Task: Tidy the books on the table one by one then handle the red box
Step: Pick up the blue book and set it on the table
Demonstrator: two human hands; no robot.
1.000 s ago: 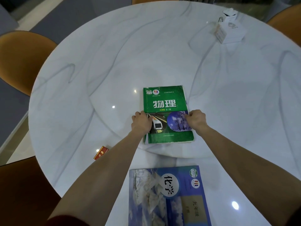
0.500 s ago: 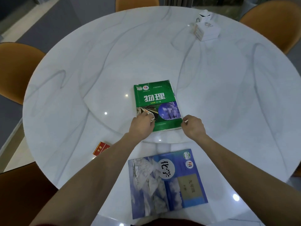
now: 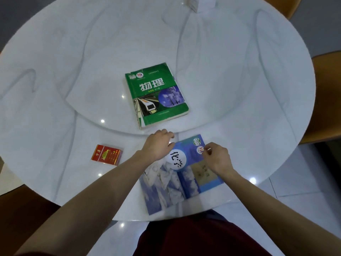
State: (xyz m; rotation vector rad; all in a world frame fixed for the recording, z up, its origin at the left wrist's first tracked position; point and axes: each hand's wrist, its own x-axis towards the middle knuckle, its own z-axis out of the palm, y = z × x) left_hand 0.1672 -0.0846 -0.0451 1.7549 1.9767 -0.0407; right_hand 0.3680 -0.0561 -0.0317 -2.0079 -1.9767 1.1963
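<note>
A green book (image 3: 156, 95) lies flat on the raised centre disc of the round white table (image 3: 239, 80), with no hand on it. A blue book (image 3: 180, 179) lies tilted near the table's front edge. My left hand (image 3: 158, 145) hovers over the blue book's top left corner with fingers curled and nothing in it. My right hand (image 3: 215, 157) rests over the book's upper right part, fingers bent and pinched together near the top edge. A small red box (image 3: 106, 154) lies to the left of my left arm.
A white box (image 3: 203, 2) stands at the far edge of the table, cut off by the frame. Orange chairs (image 3: 326, 97) stand around the table on the right and far right. My dark red clothing shows at the bottom.
Both hands have let go of the green book and pulled back toward me, now over the blue book. The view has tilted down, bringing the red box and the blue book closer.
</note>
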